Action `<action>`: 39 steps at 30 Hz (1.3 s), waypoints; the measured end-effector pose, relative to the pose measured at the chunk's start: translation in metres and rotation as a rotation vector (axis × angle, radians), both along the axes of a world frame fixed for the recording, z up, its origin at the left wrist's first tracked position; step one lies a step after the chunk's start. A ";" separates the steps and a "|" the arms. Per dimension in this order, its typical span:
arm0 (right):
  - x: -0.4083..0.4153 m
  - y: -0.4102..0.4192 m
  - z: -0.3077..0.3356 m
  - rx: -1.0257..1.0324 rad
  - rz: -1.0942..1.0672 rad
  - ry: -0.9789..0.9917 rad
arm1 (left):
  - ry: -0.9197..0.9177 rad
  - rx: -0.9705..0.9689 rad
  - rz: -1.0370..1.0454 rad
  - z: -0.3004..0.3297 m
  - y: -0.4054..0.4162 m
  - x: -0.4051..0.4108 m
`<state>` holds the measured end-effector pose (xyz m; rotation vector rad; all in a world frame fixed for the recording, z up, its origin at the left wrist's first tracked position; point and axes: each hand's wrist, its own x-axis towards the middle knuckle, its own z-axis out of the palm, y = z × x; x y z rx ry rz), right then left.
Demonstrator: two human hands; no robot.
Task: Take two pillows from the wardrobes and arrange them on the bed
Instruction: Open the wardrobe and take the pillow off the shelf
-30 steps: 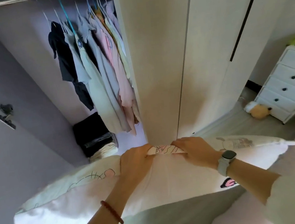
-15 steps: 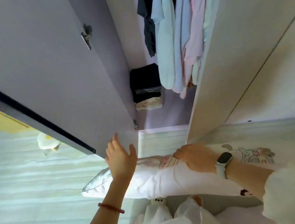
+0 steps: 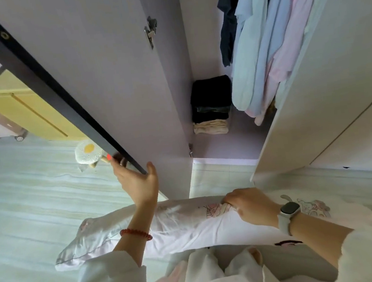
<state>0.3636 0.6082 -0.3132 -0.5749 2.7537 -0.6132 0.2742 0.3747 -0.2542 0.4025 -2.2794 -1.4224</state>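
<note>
The pillow (image 3: 186,227) lies across my front at waist height, before the open wardrobe (image 3: 223,145). My right hand (image 3: 249,205) pinches its top edge, fingers curled into the fabric (watch on that wrist). My left hand (image 3: 138,181) curls round the lower edge of the door (image 3: 93,77), thumb inside. Shirts (image 3: 269,44) hang above folded clothes (image 3: 211,107).

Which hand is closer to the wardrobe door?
Left. The left hand is at the wardrobe door's lower edge, fingers around it. The right hand is lower down, gripping the pillow, away from the door.
</note>
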 end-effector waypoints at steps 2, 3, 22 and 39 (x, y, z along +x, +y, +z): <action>-0.001 0.001 0.000 -0.005 0.000 -0.011 | -0.009 -0.036 -0.055 -0.005 0.009 0.009; -0.002 0.002 0.000 -0.008 -0.001 -0.012 | -0.013 -0.062 -0.093 -0.008 0.015 0.014; 0.012 0.114 -0.002 0.114 -0.321 -0.121 | 0.016 -0.422 -1.051 -0.005 0.228 -0.043; -0.011 0.169 0.020 0.045 -0.712 -0.036 | -0.228 -0.543 -1.161 0.000 0.324 -0.164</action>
